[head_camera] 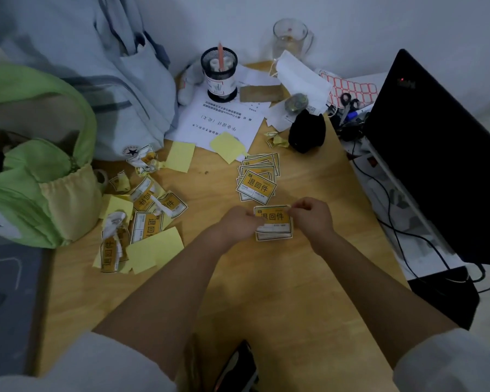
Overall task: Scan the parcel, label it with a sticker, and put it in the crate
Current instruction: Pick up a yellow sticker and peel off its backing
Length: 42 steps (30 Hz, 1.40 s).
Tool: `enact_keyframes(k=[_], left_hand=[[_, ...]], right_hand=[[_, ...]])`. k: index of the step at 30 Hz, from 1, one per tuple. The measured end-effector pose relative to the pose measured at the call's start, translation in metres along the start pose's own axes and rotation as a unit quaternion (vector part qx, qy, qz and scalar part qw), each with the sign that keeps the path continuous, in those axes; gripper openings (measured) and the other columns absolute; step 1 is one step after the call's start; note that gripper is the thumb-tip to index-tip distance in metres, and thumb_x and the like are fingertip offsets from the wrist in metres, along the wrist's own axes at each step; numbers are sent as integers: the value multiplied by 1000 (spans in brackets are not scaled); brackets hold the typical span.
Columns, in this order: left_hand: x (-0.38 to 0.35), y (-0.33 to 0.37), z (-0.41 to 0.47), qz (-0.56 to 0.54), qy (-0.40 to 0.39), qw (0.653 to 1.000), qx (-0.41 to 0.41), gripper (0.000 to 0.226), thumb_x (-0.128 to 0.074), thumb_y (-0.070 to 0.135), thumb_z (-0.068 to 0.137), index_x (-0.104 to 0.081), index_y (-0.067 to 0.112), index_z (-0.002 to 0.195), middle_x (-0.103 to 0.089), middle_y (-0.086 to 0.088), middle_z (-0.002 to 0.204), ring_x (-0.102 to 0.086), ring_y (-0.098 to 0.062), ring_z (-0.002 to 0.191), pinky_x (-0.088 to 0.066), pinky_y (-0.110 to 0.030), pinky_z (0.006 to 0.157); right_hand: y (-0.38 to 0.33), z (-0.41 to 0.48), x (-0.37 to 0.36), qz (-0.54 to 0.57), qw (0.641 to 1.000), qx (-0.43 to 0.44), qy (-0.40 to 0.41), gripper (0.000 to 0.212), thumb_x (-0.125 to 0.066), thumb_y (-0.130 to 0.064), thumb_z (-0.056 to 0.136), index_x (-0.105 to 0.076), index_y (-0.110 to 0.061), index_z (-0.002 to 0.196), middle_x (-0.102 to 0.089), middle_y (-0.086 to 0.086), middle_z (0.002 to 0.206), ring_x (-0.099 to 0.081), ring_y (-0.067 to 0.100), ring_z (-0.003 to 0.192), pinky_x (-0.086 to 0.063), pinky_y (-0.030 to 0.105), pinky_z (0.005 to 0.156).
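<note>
An orange-and-white sticker with black characters is held over the wooden desk. My left hand pinches its left edge. My right hand pinches its upper right corner. A fanned stack of the same stickers lies just beyond my hands. No parcel, scanner or crate shows in this view.
Crumpled stickers and yellow backing papers litter the desk's left side. A green bag and a grey backpack stand at left. A mesh pen holder, printed sheets, a black pouch and an open laptop stand behind and right.
</note>
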State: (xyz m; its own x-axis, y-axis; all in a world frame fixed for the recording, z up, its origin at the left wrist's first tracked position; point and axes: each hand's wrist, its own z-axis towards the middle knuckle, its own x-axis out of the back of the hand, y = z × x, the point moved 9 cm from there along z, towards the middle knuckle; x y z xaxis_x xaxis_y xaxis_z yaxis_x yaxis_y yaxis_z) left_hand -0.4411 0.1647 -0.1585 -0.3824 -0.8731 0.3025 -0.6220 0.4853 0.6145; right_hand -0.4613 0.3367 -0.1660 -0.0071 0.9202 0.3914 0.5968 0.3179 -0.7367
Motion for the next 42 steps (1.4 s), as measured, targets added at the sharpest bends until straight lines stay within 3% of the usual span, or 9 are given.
enact_keyframes(k=[5, 12, 17, 22, 27, 29, 33, 36, 42], left_hand=[[9, 7, -13, -19, 21, 999, -34, 11, -59, 23, 90, -52, 13, 89, -49, -9, 93, -49, -21, 83, -35, -31, 68], [48, 28, -44, -59, 112, 985, -119, 11, -69, 13, 83, -59, 12, 86, -52, -5, 78, -49, -22, 75, -42, -31, 73], [77, 35, -75, -128, 163, 968, -141, 23, -73, 3, 78, -55, 11, 91, -52, 2, 78, -51, -14, 72, -46, -26, 65], [81, 40, -103, -143, 126, 972, -137, 26, -65, 10, 86, -57, 9, 111, -61, -3, 88, -60, -22, 86, -51, -39, 87], [77, 45, -127, -165, 99, 968, -160, 7, -57, 17, 92, -60, 11, 93, -63, -7, 94, -56, -21, 83, -44, -28, 68], [77, 49, -133, -172, 93, 966, -172, 9, -56, 18, 93, -59, 10, 89, -64, -9, 96, -58, -22, 84, -47, -29, 69], [74, 53, -144, -194, 55, 967, -157, 10, -52, 21, 95, -60, 15, 91, -67, -10, 100, -65, -24, 84, -54, -30, 71], [66, 51, -148, -179, 22, 974, -135, 16, -49, 28, 96, -61, 17, 95, -67, -9, 97, -64, -26, 84, -53, -29, 70], [61, 51, -144, -255, 14, 961, -106, 34, -35, 34, 100, -63, 16, 92, -68, -5, 87, -65, -26, 83, -53, -38, 86]], right_hand=[[-27, -17, -7, 90, 992, -1, -91, 18, -59, -6, 87, -52, -13, 71, -65, 13, 83, -61, 23, 63, -47, 24, 48], [-68, -47, -12, 178, 976, 39, -117, 26, -56, -17, 92, -53, -17, 66, -65, 7, 79, -62, 21, 67, -51, 29, 60], [-94, -76, -8, 201, 973, 58, -101, 20, -49, -19, 96, -57, -13, 79, -67, 8, 81, -64, 20, 70, -55, 32, 62], [-115, -113, -5, 235, 962, 74, -115, 28, -39, -16, 99, -64, -11, 87, -68, 11, 89, -65, 23, 77, -54, 38, 75], [-122, -147, -2, 229, 963, 79, -117, 36, -36, -13, 99, -63, -12, 76, -67, 10, 79, -63, 25, 74, -52, 43, 81], [-125, -157, -2, 235, 960, 85, -128, 38, -35, -13, 99, -64, -11, 75, -67, 10, 78, -63, 25, 73, -50, 46, 87], [-127, -168, -9, 277, 942, 70, -178, 41, -30, -21, 101, -67, -5, 94, -71, 15, 92, -65, 31, 86, -44, 51, 100], [-123, -169, -15, 320, 926, 32, -200, 46, -29, -30, 101, -61, 1, 113, -66, 23, 108, -62, 37, 96, -45, 53, 95], [-129, -172, -23, 373, 899, 14, -231, 48, -26, -34, 102, -61, -2, 107, -68, 20, 103, -62, 33, 95, -47, 46, 89]])
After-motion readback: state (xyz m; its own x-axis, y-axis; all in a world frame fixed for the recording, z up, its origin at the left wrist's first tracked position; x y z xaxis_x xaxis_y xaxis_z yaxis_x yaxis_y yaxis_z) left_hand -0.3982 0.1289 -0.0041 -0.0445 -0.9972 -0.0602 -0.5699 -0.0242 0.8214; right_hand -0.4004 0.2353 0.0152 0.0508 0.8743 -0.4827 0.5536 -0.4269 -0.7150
